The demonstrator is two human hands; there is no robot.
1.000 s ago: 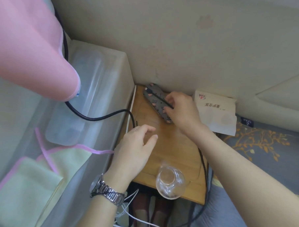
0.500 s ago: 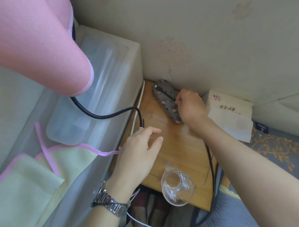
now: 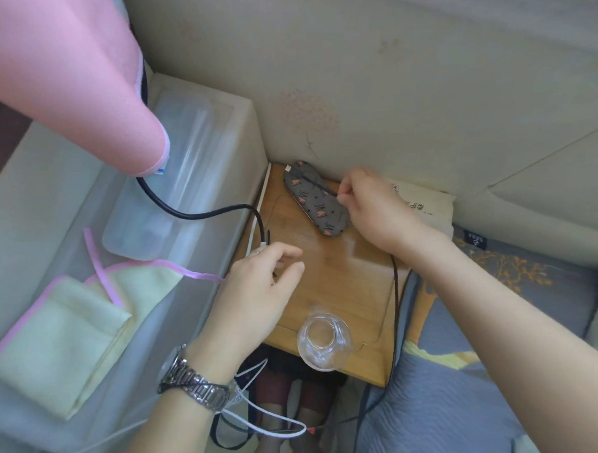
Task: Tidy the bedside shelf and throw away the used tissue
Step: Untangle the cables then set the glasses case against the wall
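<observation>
Far left: pale yellow cloth (image 3: 56, 335) with pink edging lies folded on a translucent white surface. Behind it, a clear lidded plastic box (image 3: 169, 176); contents blurred, cannot identify. A black cable (image 3: 188, 214) runs from under a pink fabric (image 3: 64, 65) across the box to the left edge of the wooden bedside shelf (image 3: 336, 279).

Left hand (image 3: 257, 293), metal watch (image 3: 194, 386) at wrist, hovers over the shelf's left part, fingers loosely curled, half open, holding nothing that can be made out; thumb and forefinger near the cable end.

Front edge of shelf: clear glass jar (image 3: 323, 340), upright, appears empty.

Back of shelf, against the wall: grey patterned case (image 3: 317, 199), lying flat, diagonal. Right hand (image 3: 377, 209) rests at its right side, fingers pinched narrow on a thin dark cord (image 3: 321, 188) lying across the case.

Right of hand: white printed tissue pack (image 3: 425, 204), partly hidden. No loose tissue visible.
</observation>
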